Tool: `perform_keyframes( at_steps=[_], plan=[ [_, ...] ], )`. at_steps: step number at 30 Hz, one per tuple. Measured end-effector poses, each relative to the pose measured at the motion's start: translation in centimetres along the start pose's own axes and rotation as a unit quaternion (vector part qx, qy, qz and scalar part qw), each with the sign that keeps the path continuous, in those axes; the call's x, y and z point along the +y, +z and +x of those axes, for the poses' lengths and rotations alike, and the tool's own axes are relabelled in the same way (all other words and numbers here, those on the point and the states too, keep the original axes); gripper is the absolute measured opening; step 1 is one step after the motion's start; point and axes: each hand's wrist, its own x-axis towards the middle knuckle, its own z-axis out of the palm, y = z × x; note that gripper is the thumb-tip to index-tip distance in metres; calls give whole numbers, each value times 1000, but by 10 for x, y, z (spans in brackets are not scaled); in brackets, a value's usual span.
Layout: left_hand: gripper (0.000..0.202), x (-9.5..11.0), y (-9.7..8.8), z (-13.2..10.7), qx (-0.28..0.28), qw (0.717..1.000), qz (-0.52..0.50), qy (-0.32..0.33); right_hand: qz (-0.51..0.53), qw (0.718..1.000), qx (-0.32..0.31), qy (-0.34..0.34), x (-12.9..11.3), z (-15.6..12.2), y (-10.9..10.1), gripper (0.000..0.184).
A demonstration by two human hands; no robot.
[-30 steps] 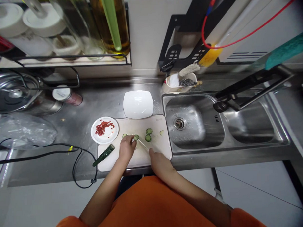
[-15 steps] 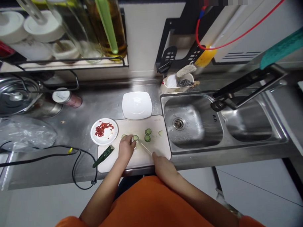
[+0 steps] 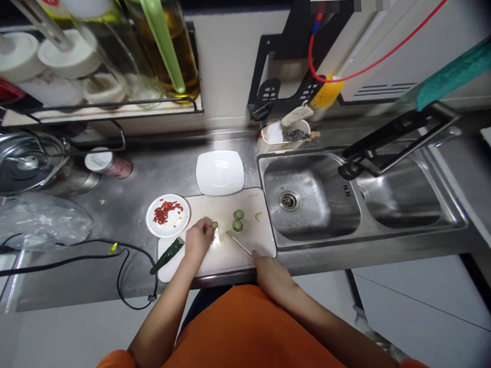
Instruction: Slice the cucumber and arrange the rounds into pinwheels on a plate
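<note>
A white cutting board [image 3: 227,250] lies on the steel counter in front of me. My left hand [image 3: 198,240] rests on the board with fingers curled round a cucumber piece [image 3: 215,226] at its fingertips. My right hand [image 3: 268,270] grips a knife [image 3: 238,243] whose blade points up-left toward the cucumber, a short gap away. Three cut cucumber slices [image 3: 238,219] lie on the board's far right part. A dark green cucumber end [image 3: 167,255] lies on the board's left edge.
A small round plate of chopped red chilli [image 3: 167,214] sits left of the board, an empty square white plate [image 3: 220,172] behind it. A double sink [image 3: 314,197] with a black tap [image 3: 392,138] is to the right. A black cable [image 3: 123,263], plastic bag [image 3: 37,221] and pot lid [image 3: 23,162] lie left.
My right hand and the knife have drawn back to the right, away from the cucumber. My left hand has shifted slightly left on the board. The view has tilted a little.
</note>
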Motion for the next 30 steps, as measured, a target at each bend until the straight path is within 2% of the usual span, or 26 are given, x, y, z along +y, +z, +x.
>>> perform_keyframes(
  at_steps=[3,5,10,14,18,24,30],
  plan=[
    [17,-11,-16,2,22,998,43,-43,0,1000,4,-3,2,1,0,45],
    [19,-16,-22,3,29,994,91,-50,-1,1000,6,-6,2,2,2,44],
    [23,-17,-21,1,33,985,169,-6,-4,1000,2,-6,5,5,5,43],
    [26,-10,-12,1,51,989,134,43,-4,1000,8,-11,6,4,4,43],
    [29,12,8,18,-14,988,26,155,-11,1000,5,-6,4,2,1,43],
    [29,53,41,45,-112,979,43,168,-23,1000,9,-9,5,5,4,43],
    [14,63,45,46,-113,978,20,176,-18,999,25,-19,9,8,10,43]
  ],
)
